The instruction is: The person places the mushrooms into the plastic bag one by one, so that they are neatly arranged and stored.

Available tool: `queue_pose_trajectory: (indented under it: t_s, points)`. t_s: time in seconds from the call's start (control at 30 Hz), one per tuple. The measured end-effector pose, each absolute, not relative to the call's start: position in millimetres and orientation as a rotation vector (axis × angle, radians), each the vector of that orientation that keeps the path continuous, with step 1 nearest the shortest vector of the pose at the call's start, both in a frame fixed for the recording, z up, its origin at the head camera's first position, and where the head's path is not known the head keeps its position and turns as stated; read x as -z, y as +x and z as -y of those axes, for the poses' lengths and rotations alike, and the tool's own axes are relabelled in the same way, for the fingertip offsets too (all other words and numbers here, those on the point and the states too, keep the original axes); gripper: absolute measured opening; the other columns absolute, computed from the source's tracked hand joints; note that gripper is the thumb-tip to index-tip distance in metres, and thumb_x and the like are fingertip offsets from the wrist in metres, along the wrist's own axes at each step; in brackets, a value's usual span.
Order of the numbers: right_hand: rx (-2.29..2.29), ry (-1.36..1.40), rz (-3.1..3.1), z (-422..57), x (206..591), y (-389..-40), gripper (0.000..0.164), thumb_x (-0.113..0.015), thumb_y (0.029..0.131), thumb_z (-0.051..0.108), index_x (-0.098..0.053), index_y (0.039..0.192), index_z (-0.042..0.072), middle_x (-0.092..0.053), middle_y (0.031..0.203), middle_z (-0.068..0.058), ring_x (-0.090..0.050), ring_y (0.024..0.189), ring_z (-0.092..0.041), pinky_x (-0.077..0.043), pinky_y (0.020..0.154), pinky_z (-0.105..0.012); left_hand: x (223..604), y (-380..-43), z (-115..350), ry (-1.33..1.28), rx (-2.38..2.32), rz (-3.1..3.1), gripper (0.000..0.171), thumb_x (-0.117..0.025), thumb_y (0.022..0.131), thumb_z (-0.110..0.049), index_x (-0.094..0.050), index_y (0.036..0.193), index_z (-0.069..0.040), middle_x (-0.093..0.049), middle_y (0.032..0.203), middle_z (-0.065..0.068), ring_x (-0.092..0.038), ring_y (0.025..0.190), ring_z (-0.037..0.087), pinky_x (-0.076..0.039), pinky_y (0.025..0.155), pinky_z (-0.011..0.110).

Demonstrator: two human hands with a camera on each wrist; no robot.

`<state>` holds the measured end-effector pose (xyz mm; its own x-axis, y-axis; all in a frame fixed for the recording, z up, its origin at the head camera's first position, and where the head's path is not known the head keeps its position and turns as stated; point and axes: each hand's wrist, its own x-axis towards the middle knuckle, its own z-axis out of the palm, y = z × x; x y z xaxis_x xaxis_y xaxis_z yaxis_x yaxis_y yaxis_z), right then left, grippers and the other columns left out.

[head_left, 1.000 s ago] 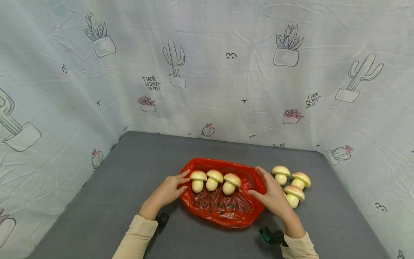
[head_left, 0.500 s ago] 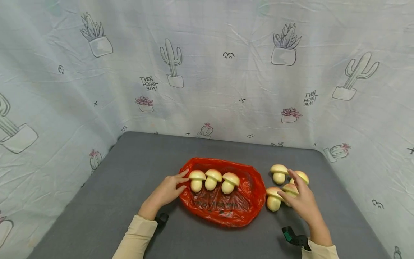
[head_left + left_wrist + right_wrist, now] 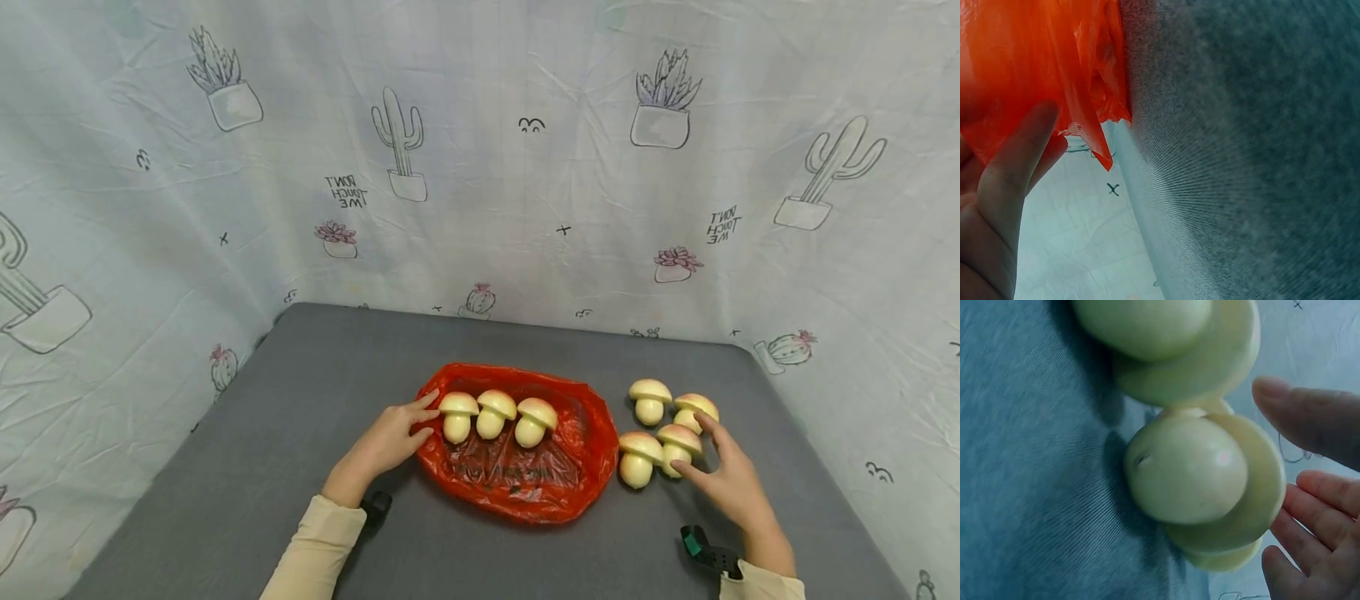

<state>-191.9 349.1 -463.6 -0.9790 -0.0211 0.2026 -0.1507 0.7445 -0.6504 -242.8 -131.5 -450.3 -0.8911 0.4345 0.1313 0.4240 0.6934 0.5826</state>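
Three smooth cream mushrooms with pink-tinged caps lie in a row in an open red plastic bag; one of them is the middle mushroom. My left hand rests at the bag's left rim, fingers spread and nearly straight. In the left wrist view the thumb lies along the red plastic. To the bag's right sit several similar mushrooms, among them a front one. My right hand is beside that mushroom, thumb and fingers apart. In the right wrist view its palm faces a mushroom without gripping it.
All of this lies on a grey cloth-covered table. White fabric printed with cacti rises behind it and at both sides. A black wrist device shows at the left wrist and at the right wrist.
My right hand has moved right, from over the bag's right rim to the loose mushrooms, uncovering the one nearest the bag. The left hand and the three mushrooms in the bag look unmoved.
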Motion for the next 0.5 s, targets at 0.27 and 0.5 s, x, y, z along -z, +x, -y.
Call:
queue_pose_trajectory:
  t_s: [0.27,0.5]
  points:
    - [-1.036,0.103,2.835,-352.3,474.2,-193.0,0.095,-0.077,0.079,0.029,-0.021,0.148,-0.004,-0.032,0.143,-0.034,-0.030,0.126,-0.056,-0.029,0.092,-0.064,448.3,-241.1,132.2,0.706,-0.989,-2.868,0.037,-0.060,0.090,-0.005,-0.060,0.126,0.001,-0.043,0.144,0.017,-0.019,0.041,0.003,-0.029,0.046,0.019]
    - [-1.050,0.140,2.834,-353.3,479.4,-195.9,0.095,-0.077,0.079,0.024,-0.020,0.146,-0.009,-0.029,0.143,-0.037,-0.030,0.125,-0.057,-0.028,0.092,-0.065,448.9,-242.6,131.9,0.707,-0.976,-2.854,0.038,-0.060,0.090,-0.006,-0.058,0.128,0.001,-0.041,0.146,0.014,-0.020,0.041,0.003,-0.030,0.047,0.019]
